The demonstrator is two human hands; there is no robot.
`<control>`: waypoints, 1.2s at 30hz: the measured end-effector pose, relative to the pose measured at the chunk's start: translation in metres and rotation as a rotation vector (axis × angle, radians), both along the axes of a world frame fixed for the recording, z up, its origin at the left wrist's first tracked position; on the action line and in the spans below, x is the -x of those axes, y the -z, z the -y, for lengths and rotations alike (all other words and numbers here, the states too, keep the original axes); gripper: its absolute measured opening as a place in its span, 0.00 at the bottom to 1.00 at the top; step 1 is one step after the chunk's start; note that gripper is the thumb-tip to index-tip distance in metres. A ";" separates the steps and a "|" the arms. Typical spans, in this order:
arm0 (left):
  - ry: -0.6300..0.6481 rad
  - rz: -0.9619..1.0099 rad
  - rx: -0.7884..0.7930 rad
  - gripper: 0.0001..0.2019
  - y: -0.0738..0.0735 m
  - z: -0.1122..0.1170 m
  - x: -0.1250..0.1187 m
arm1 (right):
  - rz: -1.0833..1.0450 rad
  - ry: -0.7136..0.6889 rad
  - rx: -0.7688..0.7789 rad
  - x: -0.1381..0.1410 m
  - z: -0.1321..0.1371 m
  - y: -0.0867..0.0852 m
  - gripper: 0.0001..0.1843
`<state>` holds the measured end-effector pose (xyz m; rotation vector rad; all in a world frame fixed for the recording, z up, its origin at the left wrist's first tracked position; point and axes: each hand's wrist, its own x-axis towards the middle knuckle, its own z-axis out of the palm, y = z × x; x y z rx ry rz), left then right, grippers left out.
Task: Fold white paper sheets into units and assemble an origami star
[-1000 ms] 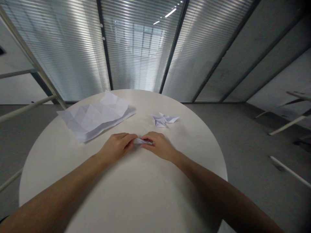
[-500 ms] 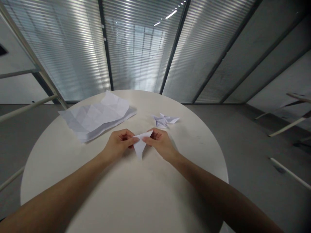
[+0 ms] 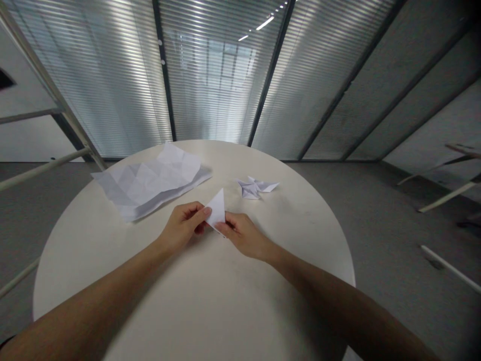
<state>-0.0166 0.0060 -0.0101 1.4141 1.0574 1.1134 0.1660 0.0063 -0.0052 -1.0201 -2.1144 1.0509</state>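
Note:
A small folded piece of white paper (image 3: pixel 218 208) is held between my two hands above the middle of the round table. One sharp corner of it points away from me. My left hand (image 3: pixel 189 219) pinches its left edge, thumb on top and fingers curled beneath. On the lower right edge, my right hand (image 3: pixel 240 230) grips it with thumb in front and fingers behind. Just beyond my right hand lies a folded paper figure (image 3: pixel 253 188) with pointed ends, touched by neither hand. The underside of the held paper is hidden.
Large creased sheets of white paper (image 3: pixel 150 183) lie at the table's far left. The round white table (image 3: pixel 210 301) fills the middle. Behind it stand glass panels with blinds (image 3: pixel 214 75). A pale metal frame (image 3: pixel 56 163) is at the left.
The folded paper has been turned: its point faced me before and now faces away. My right hand has shifted slightly down towards me; my left hand has barely moved.

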 end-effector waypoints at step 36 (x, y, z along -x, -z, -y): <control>0.267 -0.150 0.073 0.21 0.005 0.009 -0.005 | -0.392 0.320 0.119 -0.009 -0.007 0.004 0.18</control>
